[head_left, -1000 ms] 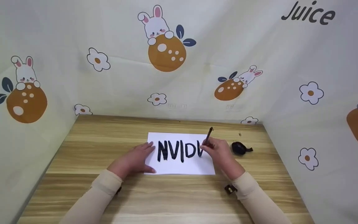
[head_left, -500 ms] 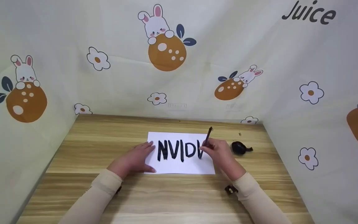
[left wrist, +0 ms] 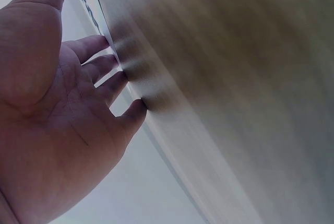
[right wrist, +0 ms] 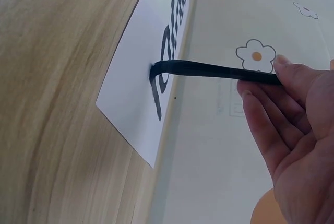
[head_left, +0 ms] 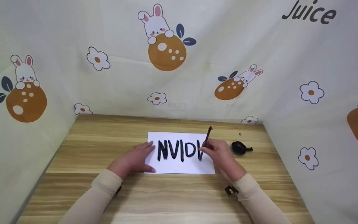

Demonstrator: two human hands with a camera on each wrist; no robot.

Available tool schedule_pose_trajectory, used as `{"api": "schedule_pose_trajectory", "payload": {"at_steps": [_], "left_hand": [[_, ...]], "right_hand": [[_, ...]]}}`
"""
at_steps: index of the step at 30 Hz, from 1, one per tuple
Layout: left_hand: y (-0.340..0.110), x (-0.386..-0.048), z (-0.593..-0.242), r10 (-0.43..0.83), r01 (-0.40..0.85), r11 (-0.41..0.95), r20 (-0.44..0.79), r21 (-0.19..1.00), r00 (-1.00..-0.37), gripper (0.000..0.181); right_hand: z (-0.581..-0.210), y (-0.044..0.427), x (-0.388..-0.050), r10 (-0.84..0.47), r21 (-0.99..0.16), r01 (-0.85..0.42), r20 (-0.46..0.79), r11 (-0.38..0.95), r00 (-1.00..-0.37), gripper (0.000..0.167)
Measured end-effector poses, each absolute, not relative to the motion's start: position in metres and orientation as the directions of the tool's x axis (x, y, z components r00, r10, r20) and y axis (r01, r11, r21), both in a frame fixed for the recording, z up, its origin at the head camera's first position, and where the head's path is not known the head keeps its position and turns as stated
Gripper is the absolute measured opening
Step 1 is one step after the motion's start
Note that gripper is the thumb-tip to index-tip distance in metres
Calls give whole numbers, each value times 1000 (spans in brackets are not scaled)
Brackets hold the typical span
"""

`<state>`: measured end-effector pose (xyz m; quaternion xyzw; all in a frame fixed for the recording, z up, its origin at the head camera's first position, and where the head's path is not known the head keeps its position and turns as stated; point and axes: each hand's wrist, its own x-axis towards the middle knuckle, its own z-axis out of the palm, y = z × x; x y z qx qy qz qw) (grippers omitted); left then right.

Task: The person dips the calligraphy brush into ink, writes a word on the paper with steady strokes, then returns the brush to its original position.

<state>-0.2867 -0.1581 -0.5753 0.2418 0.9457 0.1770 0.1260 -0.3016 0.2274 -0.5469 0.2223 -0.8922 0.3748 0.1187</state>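
Observation:
A white sheet of paper [head_left: 179, 168] lies on the wooden table, marked with thick black letters [head_left: 174, 151] that read N, V, I, D and a slanted stroke. My right hand [head_left: 221, 152] pinches a dark brush [head_left: 208, 135] between thumb and fingers. In the right wrist view the bent black tip of the brush [right wrist: 209, 69] touches the paper [right wrist: 125, 91] at the end of that last stroke. My left hand [head_left: 135, 158] rests with spread fingers on the paper's left edge. The left wrist view shows its fingertips [left wrist: 136, 110] touching down, the palm [left wrist: 68, 114] raised.
A round black container with a short spout-like handle [head_left: 239, 148] stands to the right of my right hand. A tiny dark speck [head_left: 240, 134] lies behind it. Cloth walls with printed rabbits and flowers [head_left: 157, 99] enclose the table's [head_left: 172, 202] back and sides.
The brush has moved slightly toward me, and the last black stroke now reaches a little lower on the paper. My left hand has stayed in place.

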Motion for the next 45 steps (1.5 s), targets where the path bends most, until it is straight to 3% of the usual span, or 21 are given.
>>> {"api": "schedule_pose_trajectory", "payload": {"at_steps": [18,26,45], "left_hand": [[-158,-288,-578,496,412,824,-146,389,-856,112],[-157,-286,-576,505,419,818,-143,393,-851,111],[-158,-288,-577,503,412,820,-155,398,-850,110]], "right_hand": [[-544,228,-297,-286,-647,-452,352,614,-891,14],[-531,236,-297,-185,-728,-367,322,579,-929,9],[-529,250,-308,-72,-748,-366,395,553,-916,11]]}}
